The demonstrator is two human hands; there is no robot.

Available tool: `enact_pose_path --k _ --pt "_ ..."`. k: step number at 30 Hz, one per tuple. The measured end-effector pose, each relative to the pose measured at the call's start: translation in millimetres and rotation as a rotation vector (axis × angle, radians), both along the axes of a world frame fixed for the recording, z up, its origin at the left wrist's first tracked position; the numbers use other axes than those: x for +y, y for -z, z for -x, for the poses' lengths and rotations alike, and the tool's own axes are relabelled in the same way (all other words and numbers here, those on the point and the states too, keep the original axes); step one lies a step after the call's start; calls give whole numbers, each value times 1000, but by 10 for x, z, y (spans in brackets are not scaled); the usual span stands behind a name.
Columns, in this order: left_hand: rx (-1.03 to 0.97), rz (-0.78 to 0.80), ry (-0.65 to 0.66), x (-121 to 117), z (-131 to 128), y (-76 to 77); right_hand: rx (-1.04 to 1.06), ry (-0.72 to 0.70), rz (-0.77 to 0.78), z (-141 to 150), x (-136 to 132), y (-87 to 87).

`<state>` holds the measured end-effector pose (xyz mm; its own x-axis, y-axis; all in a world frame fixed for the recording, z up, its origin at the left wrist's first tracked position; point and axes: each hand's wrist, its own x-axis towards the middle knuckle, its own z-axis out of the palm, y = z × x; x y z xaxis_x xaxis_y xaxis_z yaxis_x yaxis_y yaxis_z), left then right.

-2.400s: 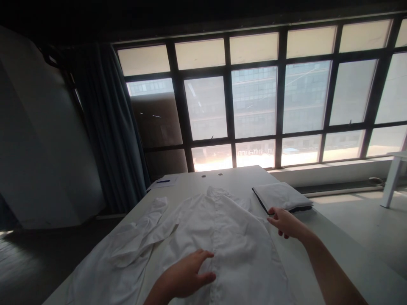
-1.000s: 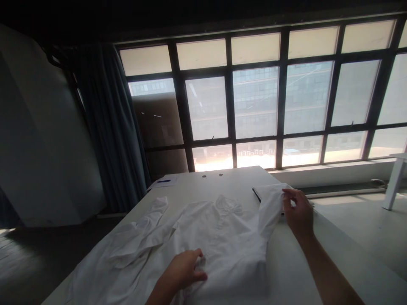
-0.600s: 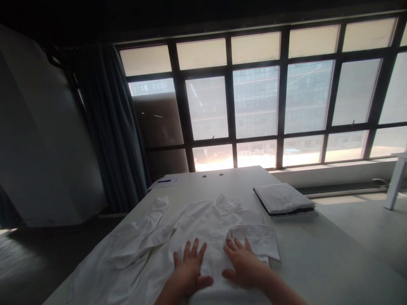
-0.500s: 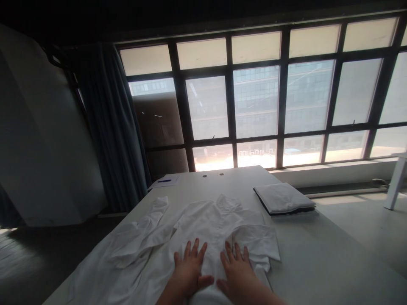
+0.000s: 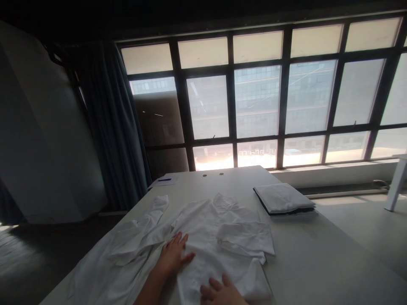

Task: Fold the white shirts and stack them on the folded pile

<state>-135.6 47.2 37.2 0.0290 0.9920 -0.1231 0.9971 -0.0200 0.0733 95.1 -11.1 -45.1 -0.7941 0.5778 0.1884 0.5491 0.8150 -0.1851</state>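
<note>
A white collared shirt (image 5: 203, 220) lies spread on the white table (image 5: 305, 254), its collar toward the window and its right-hand sleeve folded in across the front. My left hand (image 5: 173, 256) rests on the shirt's left edge with fingers and thumb apart. Lower down, near the bottom of the view, my right hand (image 5: 221, 292) is over the shirt's lower front, fingers spread; its wrist is partly cut off by the frame. Left of the shirt lies another crumpled white garment (image 5: 108, 258) with a sleeve stretched toward the far end.
A folded white cloth stack (image 5: 282, 198) with a dark layer underneath sits at the table's right edge. Paper with a blue pen (image 5: 164, 180) lies at the far left corner. Two round holes are in the far tabletop. A dark curtain (image 5: 111, 127) and windows stand behind.
My left hand has moved left to the shirt's edge. My right hand has drawn back toward me and slightly left. The shirt and its folded sleeve have shifted slightly left.
</note>
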Motion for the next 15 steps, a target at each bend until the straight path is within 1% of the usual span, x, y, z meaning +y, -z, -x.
enact_pose_path --k 2,4,7,9,11,13,15 --pt "-2 20 -13 -43 -36 -93 -70 36 97 -198 71 -273" --pt "-15 31 5 -118 -110 -238 -106 128 177 -410 125 -533" --pt "-46 38 72 -261 -257 -469 -72 279 204 -725 250 -823" --pt "-56 56 113 -372 -389 -584 -51 354 222 -922 382 -938" --pt "-69 92 151 -496 -561 -653 -48 422 252 -1096 526 -1000" --pt "-130 157 220 -628 -766 -683 -59 507 276 -1239 646 -1018" --pt "-226 271 329 -754 -974 -694 -72 581 290 -1341 721 -996"
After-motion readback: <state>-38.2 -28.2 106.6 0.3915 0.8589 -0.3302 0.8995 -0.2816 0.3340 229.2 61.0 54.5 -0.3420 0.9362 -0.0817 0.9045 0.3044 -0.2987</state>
